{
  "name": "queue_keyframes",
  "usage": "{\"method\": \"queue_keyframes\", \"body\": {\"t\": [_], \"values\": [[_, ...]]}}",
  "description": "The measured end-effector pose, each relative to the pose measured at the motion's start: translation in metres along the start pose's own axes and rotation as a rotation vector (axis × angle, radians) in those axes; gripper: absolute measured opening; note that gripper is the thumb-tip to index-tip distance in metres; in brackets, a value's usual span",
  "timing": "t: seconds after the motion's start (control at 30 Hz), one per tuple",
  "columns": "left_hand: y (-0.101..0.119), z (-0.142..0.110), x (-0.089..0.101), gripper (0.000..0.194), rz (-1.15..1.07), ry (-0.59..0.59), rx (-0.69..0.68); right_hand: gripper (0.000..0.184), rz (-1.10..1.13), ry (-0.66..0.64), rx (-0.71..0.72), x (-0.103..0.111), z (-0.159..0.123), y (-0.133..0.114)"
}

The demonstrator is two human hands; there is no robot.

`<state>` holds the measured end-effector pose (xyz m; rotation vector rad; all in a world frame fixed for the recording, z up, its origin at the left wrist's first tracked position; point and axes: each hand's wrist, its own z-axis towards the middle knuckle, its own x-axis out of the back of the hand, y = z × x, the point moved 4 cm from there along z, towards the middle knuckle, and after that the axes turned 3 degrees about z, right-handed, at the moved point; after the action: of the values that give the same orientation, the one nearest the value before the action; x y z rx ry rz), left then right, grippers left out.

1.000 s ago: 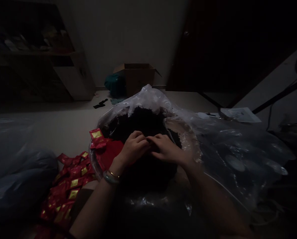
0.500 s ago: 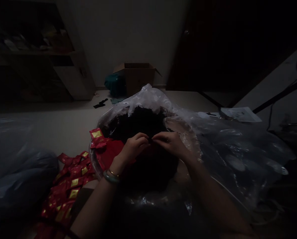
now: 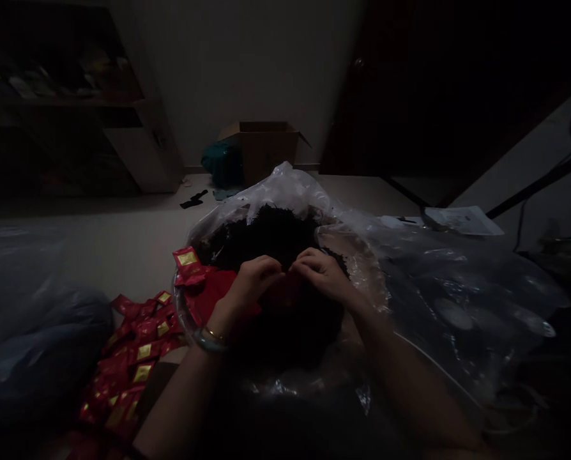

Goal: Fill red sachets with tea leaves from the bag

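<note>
- Packet point(image 3: 287, 294), dim red, sits just below and on the near side of both sets of fingertips, mid-scene, above the dark leafy heap point(image 3: 276, 230).
- Left hand point(image 3: 254, 281) comes in from near left, right hand point(image 3: 321, 271) from near right; tips face each other, small gap between.
- Nearer hand: neither that I can call; packet sits about midway.
- Fingers: thumb and forefinger on each side look pinched onto the packet's upper edge. Light's poor, so I judge the grip from hand pose.
- Long axis: can't tell, lower part fades into black. Upper edge seems to run left to right.
- Key relation, my read: upper edge stretched between two opposed pinches, packet body below them.
- Red mass point(image 3: 213, 294), probably more packets, lies left of my left wrist inside the plastic-lined round container point(image 3: 379, 281).
- Gold-labelled packet point(image 3: 187, 260) rests at the container's left rim.
- Loose red pile point(image 3: 137, 345) is outside, farther left, well apart from my fingertips.
</note>
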<state>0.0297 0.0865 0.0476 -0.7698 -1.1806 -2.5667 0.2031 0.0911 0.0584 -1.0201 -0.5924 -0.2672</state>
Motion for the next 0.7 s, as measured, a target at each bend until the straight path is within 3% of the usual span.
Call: {"method": "queue_keyframes", "body": {"t": [0.1, 0.23, 0.33, 0.43, 0.6, 0.7], "values": [[-0.002, -0.001, -0.001, 0.002, 0.001, -0.05, 0.059, 0.027, 0.058, 0.153, -0.131, 0.008, 0.001, 0.007], [-0.001, -0.003, -0.003, 0.003, -0.064, -0.036, 0.117, 0.052, 0.111, -0.082, -0.159, -0.003, -0.002, 0.005], [-0.003, -0.002, -0.005, 0.004, -0.171, 0.033, 0.161, 0.031, 0.168, -0.131, -0.174, -0.009, -0.004, 0.0], [-0.01, -0.001, -0.007, 0.025, -0.323, 0.11, 0.296, 0.011, 0.22, -0.067, -0.274, -0.009, -0.002, 0.004], [-0.022, -0.005, -0.011, 0.031, -0.442, 0.032, 0.621, 0.022, 0.344, 0.002, -0.359, -0.011, -0.001, 0.011], [-0.021, -0.005, -0.009, 0.033, -0.485, 0.034, 0.655, 0.034, 0.388, -0.051, -0.328, -0.014, -0.002, 0.007]]}}
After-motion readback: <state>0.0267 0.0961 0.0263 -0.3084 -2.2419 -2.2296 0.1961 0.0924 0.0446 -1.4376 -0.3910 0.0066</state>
